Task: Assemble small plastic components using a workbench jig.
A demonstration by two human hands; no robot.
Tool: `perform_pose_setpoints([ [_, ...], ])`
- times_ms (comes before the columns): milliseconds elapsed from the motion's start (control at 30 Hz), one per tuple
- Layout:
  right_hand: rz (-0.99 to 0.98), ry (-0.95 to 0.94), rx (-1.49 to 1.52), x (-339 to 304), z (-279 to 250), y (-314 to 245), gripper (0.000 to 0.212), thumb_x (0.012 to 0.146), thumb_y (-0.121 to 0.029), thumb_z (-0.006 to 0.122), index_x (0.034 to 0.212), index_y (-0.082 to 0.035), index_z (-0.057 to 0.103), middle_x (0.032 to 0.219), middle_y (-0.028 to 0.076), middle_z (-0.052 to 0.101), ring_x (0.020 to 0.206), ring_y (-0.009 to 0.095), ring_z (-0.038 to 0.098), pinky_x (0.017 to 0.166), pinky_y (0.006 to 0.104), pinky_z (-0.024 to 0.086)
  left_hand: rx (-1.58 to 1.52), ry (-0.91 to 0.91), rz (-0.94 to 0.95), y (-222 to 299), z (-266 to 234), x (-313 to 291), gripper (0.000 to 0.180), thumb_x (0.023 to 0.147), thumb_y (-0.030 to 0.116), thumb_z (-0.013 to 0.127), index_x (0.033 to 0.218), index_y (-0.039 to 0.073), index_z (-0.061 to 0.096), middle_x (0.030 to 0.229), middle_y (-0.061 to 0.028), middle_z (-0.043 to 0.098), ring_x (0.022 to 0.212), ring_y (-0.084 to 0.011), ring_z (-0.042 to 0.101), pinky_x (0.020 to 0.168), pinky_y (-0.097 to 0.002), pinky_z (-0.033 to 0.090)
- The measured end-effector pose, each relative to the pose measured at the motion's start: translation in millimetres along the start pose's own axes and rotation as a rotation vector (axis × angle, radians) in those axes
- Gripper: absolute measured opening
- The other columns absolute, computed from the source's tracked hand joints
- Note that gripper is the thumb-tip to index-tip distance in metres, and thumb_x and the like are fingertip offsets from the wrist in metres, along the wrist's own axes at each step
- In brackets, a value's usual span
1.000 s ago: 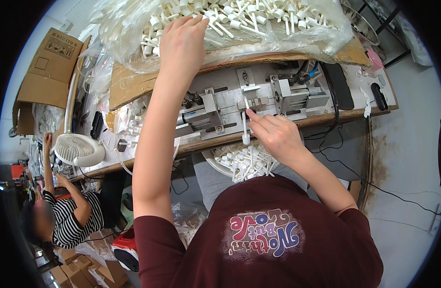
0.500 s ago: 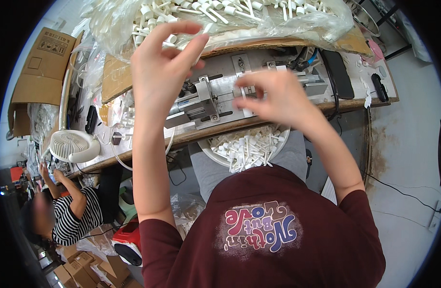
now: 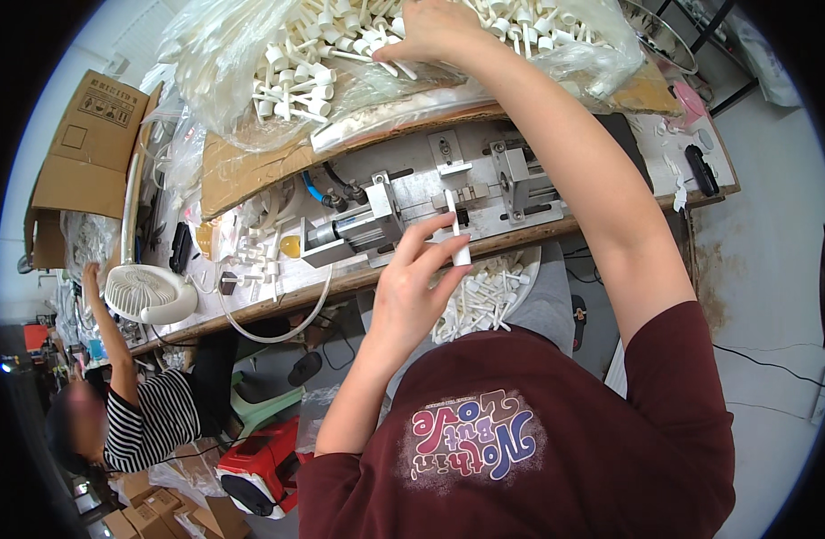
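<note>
My left hand [image 3: 410, 292] is closed on a white plastic stemmed cap [image 3: 461, 251], pinched between fingers and thumb. It holds this piece upright, with the thin stem pointing away, at the front edge of the metal clamping fixture [image 3: 511, 180]. Farther off, my right hand [image 3: 439, 34] reaches into a heap of similar white stemmed caps [image 3: 313, 85] on clear plastic bagging. Its thumb is spread from the fingers, which are partly cut off by the top edge. A white tub [image 3: 533, 266] with many such pieces sits on my lap below the bench.
Cardboard [image 3: 251, 171] lies under the bag behind the fixture. A small white fan [image 3: 147, 292] is on the left, by a tall carton [image 3: 89, 148]. Cables and hoses loop along the bench. A co-worker in a striped top [image 3: 147, 422] works at far left.
My left hand has come down from the heap to the front of the fixture with a white piece. My right hand has left the fixture and moved up to the heap.
</note>
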State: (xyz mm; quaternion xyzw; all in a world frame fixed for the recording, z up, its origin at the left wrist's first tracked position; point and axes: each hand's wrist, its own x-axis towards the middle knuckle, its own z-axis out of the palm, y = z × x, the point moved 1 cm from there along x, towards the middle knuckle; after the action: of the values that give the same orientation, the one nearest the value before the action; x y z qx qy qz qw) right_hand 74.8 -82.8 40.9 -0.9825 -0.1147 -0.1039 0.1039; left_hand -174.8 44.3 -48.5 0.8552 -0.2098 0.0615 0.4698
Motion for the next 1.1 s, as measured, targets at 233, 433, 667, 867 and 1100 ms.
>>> perform_pose_setpoints([
  [233,-0.273,0.023,0.006,6,32,11,0.036,0.074,-0.022,0.072,0.107,-0.009,0.070,0.093,0.012,0.070,0.087,0.025,0.068,0.074,0.0401,0.053,0.134,0.064,0.035,-18,16,0,0.032,0.078,0.001,0.077,0.109,0.004,0.071,0.126,-0.0085,0.060,0.090,-0.0198,0.069,0.076,-0.0318,0.059],
  [433,-0.429,-0.185,0.030,-21,-1,19,0.032,0.073,-0.017,0.074,0.104,-0.007,0.069,0.102,0.013,0.069,0.097,0.028,0.067,0.081,0.0403,0.053,0.429,0.159,0.218,-31,31,3,0.029,0.077,0.007,0.077,0.105,0.005,0.072,0.124,-0.0075,0.066,0.080,-0.0207,0.069,0.067,-0.0316,0.056],
  [667,-0.465,0.087,0.203,-34,5,35,0.026,0.080,-0.022,0.076,0.102,-0.007,0.071,0.099,0.009,0.067,0.094,0.027,0.067,0.081,0.0393,0.052,0.578,0.046,0.198,-25,29,14,0.031,0.072,0.010,0.079,0.103,0.007,0.072,0.126,-0.0080,0.066,0.064,-0.0237,0.068,0.062,-0.0327,0.054],
  [867,-0.370,0.217,0.063,-62,-7,50,0.018,0.088,-0.018,0.068,0.100,-0.006,0.072,0.094,0.007,0.066,0.088,0.026,0.066,0.078,0.0385,0.051,0.532,0.058,0.151,-27,28,12,0.029,0.073,0.012,0.079,0.101,0.008,0.073,0.126,-0.0080,0.067,0.062,-0.0239,0.068,0.059,-0.0321,0.054],
  [1100,-0.390,0.411,0.201,-91,4,78,0.014,0.085,-0.015,0.066,0.097,-0.007,0.068,0.093,0.008,0.070,0.084,0.026,0.069,0.073,0.0387,0.055,0.497,0.010,0.117,-26,23,12,0.033,0.077,0.014,0.079,0.108,0.007,0.072,0.128,-0.0087,0.066,0.068,-0.0198,0.071,0.059,-0.0294,0.055],
])
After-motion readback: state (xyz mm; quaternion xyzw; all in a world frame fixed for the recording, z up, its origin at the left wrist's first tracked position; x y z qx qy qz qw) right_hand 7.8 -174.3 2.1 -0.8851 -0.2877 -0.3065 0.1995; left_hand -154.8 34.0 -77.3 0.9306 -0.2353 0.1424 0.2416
